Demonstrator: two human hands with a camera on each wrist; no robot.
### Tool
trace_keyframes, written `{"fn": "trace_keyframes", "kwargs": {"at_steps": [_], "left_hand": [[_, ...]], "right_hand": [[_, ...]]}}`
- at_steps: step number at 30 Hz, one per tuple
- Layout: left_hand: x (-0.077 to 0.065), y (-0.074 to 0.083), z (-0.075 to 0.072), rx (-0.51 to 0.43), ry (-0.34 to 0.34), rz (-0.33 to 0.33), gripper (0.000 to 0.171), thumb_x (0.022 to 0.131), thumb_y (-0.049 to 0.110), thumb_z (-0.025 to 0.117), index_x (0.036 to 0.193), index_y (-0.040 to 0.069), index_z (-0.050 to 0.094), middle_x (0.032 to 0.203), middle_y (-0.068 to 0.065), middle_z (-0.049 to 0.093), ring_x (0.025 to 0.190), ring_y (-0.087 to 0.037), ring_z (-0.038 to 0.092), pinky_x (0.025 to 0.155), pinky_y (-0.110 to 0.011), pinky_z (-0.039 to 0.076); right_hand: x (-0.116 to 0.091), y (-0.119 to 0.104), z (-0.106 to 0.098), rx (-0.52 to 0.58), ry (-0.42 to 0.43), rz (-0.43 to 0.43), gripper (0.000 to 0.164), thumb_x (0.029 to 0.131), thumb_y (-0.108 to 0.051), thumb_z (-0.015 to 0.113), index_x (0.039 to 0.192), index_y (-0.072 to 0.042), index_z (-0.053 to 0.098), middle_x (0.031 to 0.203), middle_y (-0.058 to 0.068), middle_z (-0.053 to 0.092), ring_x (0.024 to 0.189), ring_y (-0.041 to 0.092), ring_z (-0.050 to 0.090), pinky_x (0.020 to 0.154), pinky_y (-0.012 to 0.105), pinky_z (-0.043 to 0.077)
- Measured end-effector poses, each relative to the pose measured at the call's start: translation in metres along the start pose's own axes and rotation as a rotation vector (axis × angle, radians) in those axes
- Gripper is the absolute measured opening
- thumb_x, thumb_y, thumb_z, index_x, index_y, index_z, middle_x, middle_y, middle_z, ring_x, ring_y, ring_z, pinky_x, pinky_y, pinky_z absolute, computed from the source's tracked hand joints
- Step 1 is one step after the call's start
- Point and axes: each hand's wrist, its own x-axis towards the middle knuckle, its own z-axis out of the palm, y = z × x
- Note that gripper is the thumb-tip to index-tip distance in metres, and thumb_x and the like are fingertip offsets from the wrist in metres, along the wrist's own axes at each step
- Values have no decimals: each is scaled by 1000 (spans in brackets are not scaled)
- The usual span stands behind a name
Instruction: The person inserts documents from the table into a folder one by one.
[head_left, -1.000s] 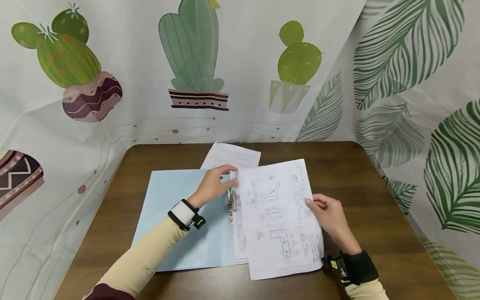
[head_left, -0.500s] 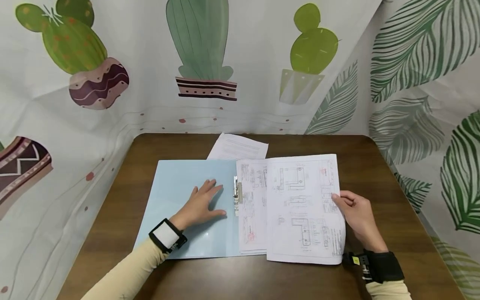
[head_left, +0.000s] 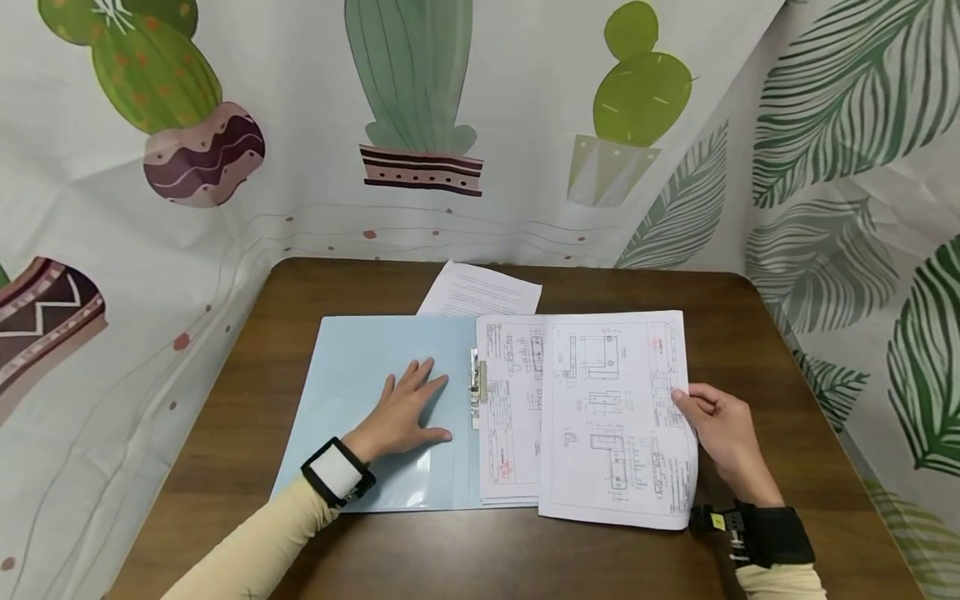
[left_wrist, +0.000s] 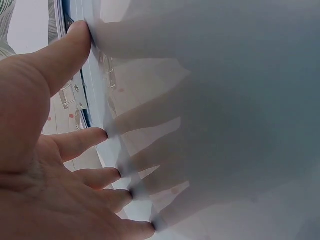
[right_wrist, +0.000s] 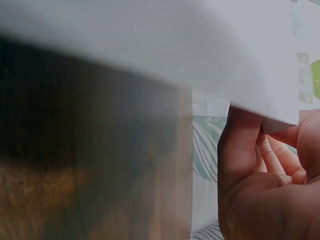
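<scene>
A light blue folder [head_left: 352,358] lies spread on the table, with a metal clip [head_left: 477,387] along its spine. My left hand [head_left: 401,417] rests with spread fingers on the folder's glossy inner cover; in the left wrist view its fingertips [left_wrist: 100,134] touch that reflecting surface. My right hand [head_left: 723,433] pinches the right edge of printed drawing sheets [head_left: 600,417] between thumb and fingers, and the right wrist view shows the paper edge [right_wrist: 280,122] between them. Under these sheets, more drawing pages [head_left: 510,433] lie on the folder's right side by the clip.
Behind the folder, a sheet of printed text [head_left: 483,287] lies partly under its top edge. The brown wooden table [head_left: 480,558] has rounded far corners. A white cloth with cactus and leaf prints [head_left: 525,100] hangs behind and to the right.
My left hand has left the clip area and come down onto the blue cover. The pinched sheets have moved right, away from the clip, exposing the pages beneath. The head view has tilted slightly.
</scene>
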Motion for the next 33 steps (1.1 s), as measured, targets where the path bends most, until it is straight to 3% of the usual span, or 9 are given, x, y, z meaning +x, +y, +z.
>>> {"fn": "trace_keyframes", "kwargs": {"at_steps": [9,33], "left_hand": [[-3,4,-5,6,-10,18,92,80,47,87,152,2,49,166,-26,24,153,-48,16,113,-76,15],[-10,10,2,-16,-36,12,93,81,49,85,153,4,47,167,-24,21,154,-46,13,114,-75,14]], "right_hand": [[4,-7,10,31,-81,-45,48,104,-35,61,133,3,62,110,20,74,81,17,72,67,31,58],[19,-29,66,-2,-184,-50,34,104,-27,63,128,-2,65,98,15,76,76,25,70,64,34,56]]}}
